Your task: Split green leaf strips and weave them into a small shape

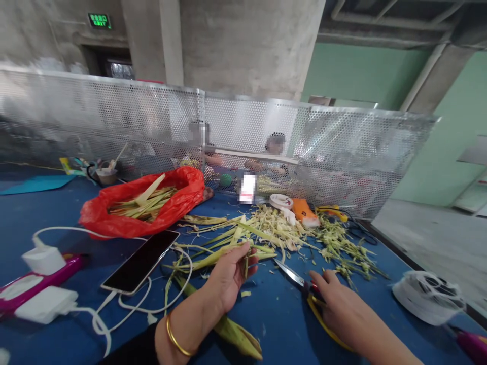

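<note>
Soft, fairly even light falls on the tabletop, with a faint shadow beside the right hand. Pale glare streaks the panel at the far edge, where a pixelated block shows white. Shapes stretch towards the picture's sides.

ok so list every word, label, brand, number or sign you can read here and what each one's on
"EXIT": on the green lit sign on the wall; the characters above it are too blurred to quote surely.
Red print on the white roll: too small to read.
Dark mark on the orange packet: too small to read.
Bright screen: pixelated, unreadable.
</note>
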Demonstrator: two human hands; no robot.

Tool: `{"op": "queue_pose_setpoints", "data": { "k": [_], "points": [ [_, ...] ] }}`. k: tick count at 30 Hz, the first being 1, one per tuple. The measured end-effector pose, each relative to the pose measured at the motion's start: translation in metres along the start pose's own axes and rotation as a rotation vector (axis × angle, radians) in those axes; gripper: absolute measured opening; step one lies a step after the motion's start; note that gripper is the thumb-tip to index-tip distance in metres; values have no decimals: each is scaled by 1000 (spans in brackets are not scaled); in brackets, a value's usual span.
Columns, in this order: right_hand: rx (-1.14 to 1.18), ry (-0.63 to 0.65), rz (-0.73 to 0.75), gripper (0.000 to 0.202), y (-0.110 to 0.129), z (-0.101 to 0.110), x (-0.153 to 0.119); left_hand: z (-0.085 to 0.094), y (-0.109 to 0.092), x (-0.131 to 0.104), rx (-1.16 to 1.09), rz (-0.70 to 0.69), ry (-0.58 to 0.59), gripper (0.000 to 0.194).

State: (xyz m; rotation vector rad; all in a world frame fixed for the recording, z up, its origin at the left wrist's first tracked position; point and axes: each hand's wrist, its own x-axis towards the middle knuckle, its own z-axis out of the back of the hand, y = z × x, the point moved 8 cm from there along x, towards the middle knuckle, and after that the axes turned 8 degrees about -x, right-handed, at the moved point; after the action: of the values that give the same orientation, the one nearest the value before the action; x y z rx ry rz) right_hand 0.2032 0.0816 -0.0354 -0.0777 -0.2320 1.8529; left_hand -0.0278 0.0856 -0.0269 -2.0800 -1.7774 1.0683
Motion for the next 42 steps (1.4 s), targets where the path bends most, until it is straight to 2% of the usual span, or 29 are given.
{"op": "queue_pose_setpoints", "data": {
  "k": [2, 6, 10, 13, 15, 18, 21, 23, 25, 26, 28, 31, 35, 42],
  "points": [
    [14, 37, -2, 55, -7, -1, 2, 2, 0, 3, -17, 1, -11, 9],
    [35, 151, 18, 43, -11, -2, 5, 8, 3, 13, -39, 7, -36, 6],
    [26, 94, -18, 53, -15, 4, 2, 10, 3, 19, -45, 7, -24, 5],
    [76, 52, -61, 71, -32, 4, -12, 9, 2, 18, -56, 0, -11, 6],
    [165, 62, -56, 73, -46, 5, -27, 8, 1, 17, -68, 2, -4, 7],
    [462, 65, -46, 62, -59, 16, -46, 6, 2, 16, -82, 14, 4, 10],
    [961, 29, -130, 53, -52, 32, -49, 5, 4, 15, -84, 17, -13, 10],
    [1289, 60, -222, 57, -34, 35, -39, 5, 2, 14, -81, 4, -29, 10],
    [1537, 137, -185, 60, -2, 38, -21, 5, -1, 14, -80, -13, -33, 8],
    [1576, 171, -146, 59, 12, 40, -11, 5, -3, 14, -80, -20, -33, 7],
    [1519, 203, -12, 59, 36, 45, 6, 6, -7, 16, -87, -37, -32, 6],
    [1324, 184, 61, 54, 49, 44, 15, 9, -15, 20, -110, -78, -47, 6],
    [1115, 223, 19, 45, 44, 29, 9, 12, -12, 21, -111, -85, -82, 9],
    [1127, 207, -48, 57, 37, 17, 10, 10, 7, 12, -29, 7, -67, 13]
  ]
}}
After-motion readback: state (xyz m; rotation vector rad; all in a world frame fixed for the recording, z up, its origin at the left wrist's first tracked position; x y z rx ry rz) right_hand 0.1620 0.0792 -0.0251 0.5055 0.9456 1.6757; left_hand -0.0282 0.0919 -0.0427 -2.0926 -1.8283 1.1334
